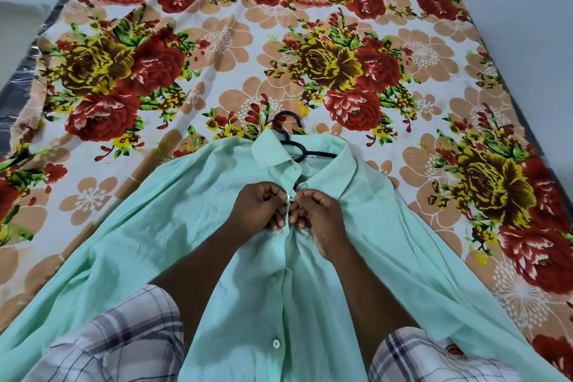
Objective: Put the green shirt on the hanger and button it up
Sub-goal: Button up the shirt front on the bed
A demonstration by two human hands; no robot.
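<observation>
The pale green shirt (173, 226) lies front up on the bed, collar away from me, sleeves spread to both sides. A black hanger (286, 125) sits inside the collar, its hook poking out past the neck. My left hand (259, 211) pinches the left edge of the placket just below the collar, with a small white button at its fingertips. My right hand (316, 214) pinches the right edge of the placket against it. Lower down, two buttons (275, 343) show on the closed front.
A floral bedsheet (217, 49) in red, yellow and peach covers the bed. A dark mattress edge (18, 84) runs along the left side, with pale floor beyond. My plaid sleeves (124, 338) sit at the bottom of the view.
</observation>
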